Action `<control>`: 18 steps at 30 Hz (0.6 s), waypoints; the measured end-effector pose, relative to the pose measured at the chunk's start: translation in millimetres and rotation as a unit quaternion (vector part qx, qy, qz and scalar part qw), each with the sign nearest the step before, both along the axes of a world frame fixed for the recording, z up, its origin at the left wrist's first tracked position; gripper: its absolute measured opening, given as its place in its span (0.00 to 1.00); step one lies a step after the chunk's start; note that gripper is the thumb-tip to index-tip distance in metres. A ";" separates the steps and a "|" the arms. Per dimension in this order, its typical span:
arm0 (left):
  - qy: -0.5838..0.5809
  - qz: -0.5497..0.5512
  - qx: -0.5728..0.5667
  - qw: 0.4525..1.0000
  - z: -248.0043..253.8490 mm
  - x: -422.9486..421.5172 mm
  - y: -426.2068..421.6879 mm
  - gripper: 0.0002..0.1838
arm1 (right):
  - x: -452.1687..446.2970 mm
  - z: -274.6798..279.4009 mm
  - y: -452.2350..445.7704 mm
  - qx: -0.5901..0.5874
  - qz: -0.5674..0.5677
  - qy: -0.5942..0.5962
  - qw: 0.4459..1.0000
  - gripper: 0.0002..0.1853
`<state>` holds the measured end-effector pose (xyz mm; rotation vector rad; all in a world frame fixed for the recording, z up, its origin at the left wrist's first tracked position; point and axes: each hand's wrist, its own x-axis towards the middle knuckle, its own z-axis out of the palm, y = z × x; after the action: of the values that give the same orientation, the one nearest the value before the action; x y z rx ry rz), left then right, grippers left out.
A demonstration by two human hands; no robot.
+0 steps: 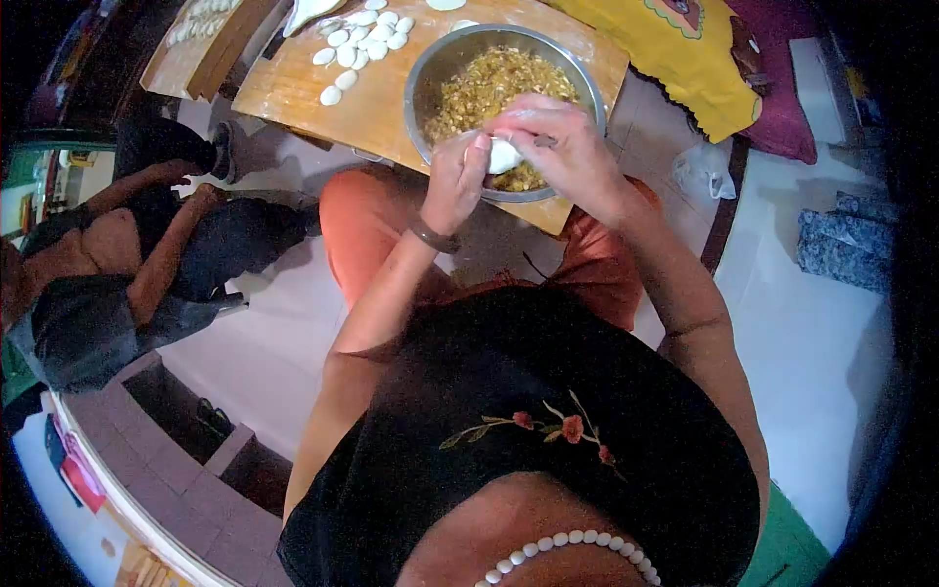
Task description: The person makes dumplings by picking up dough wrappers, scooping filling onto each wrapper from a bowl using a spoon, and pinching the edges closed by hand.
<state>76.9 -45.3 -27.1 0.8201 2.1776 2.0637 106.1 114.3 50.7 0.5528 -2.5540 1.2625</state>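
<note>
A white dumpling [504, 157] is pinched between my two hands above the near rim of a metal bowl [415, 108]. My left hand [458, 178] closes on its left side, thumb up. From the right, my right hand [565, 152] bends over it with its fingers pressed on the dough edge. The palms hide part of the dumpling. Chopped yellow-brown filling [504, 83] lies in the bowl. Left of the bowl, several small flattened dough rounds [362, 44] are spread on the wooden board [293, 88].
A wooden tray [201, 64] with several white dumplings stands at the upper left. Another person [117, 235] sits on my left. On the right are a yellow cloth [685, 64], a clear plastic bag [704, 174] and a blue patterned bundle [846, 242].
</note>
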 end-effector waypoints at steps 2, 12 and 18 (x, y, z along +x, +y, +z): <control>-0.096 -0.001 0.045 0.994 8.9 9.8 1.6 0.24 | 0.2 3.1 -6.1 -0.052 -0.047 0.025 0.997 0.10; -0.093 0.045 0.169 0.980 14.7 8.9 5.2 0.27 | 18.3 -9.8 -8.8 -0.169 -0.116 -0.104 0.973 0.12; -0.072 0.034 0.157 0.984 17.0 11.6 5.5 0.26 | 22.9 -14.7 -18.2 -0.222 -0.120 -0.077 0.965 0.10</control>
<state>88.4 -39.8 -10.2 0.5987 1.8594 2.4552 129.0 96.1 36.0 0.0499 -2.2488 1.7625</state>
